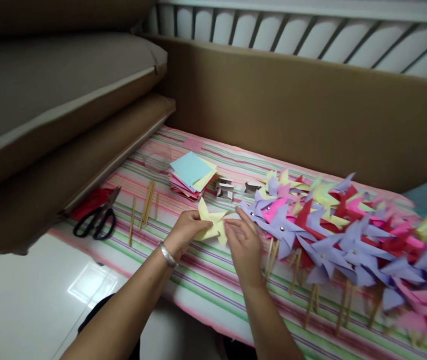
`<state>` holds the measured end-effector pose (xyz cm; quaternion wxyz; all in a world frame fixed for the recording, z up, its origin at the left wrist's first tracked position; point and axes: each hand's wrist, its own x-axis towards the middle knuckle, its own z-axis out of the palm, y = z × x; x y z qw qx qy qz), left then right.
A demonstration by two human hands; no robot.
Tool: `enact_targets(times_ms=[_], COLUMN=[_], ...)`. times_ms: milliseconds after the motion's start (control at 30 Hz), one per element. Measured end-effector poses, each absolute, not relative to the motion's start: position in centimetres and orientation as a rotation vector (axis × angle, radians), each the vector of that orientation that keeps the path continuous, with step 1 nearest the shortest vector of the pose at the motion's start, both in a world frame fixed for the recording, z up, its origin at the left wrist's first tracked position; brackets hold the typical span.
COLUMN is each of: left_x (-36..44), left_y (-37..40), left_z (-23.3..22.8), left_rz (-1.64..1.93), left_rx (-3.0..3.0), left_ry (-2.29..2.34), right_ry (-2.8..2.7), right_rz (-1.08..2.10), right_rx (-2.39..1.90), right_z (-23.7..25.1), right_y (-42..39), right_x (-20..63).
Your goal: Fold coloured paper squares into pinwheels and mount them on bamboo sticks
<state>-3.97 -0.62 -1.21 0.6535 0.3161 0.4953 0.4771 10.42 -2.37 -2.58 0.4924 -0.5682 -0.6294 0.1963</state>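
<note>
A pale yellow paper pinwheel (pixel 213 223) is between my two hands in the middle of the view, its blades folded in toward the centre. My left hand (pixel 188 231) grips it from the left, thumb on top, with a silver bracelet on the wrist. At its right edge, my right hand (pixel 244 237) pinches the paper with bent fingers; one finger stands raised. Whether a pin sits between those fingertips is too small to make out. Just right of this hand lie many finished pinwheels (pixel 281 229) in purple, pink, red and yellow on thin wooden sticks.
A stack of coloured paper squares (pixel 192 169) lies beyond my hands, with small open boxes (pixel 224 190) beside it. Loose wooden sticks (pixel 146 204) and black-handled scissors (pixel 98 217) are on the left. Large cushions (pixel 66 95) overhang the striped cloth (pixel 205 290) there.
</note>
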Motion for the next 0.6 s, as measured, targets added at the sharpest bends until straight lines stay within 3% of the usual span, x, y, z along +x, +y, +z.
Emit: enact_targets(times_ms=[233, 433, 600], left_x=[-8.2, -14.3, -15.7], left_y=[-0.5, 0.6, 0.5], left_z=[3.1, 4.0, 4.0], left_rz=[1.344, 1.799, 1.820], left_rx=[0.672, 0.444, 0.321], left_ry=[0.984, 0.988, 0.989], right_ry=[-1.417, -1.763, -2.018], right_rz=[0.517, 0.323, 0.229], right_rx=[-1.432, -1.770, -2.004], right_z=[-3.4, -2.1, -0.2], right_y=[-2.2, 2.2, 8.0], right_x=[11.0, 11.8, 10.3])
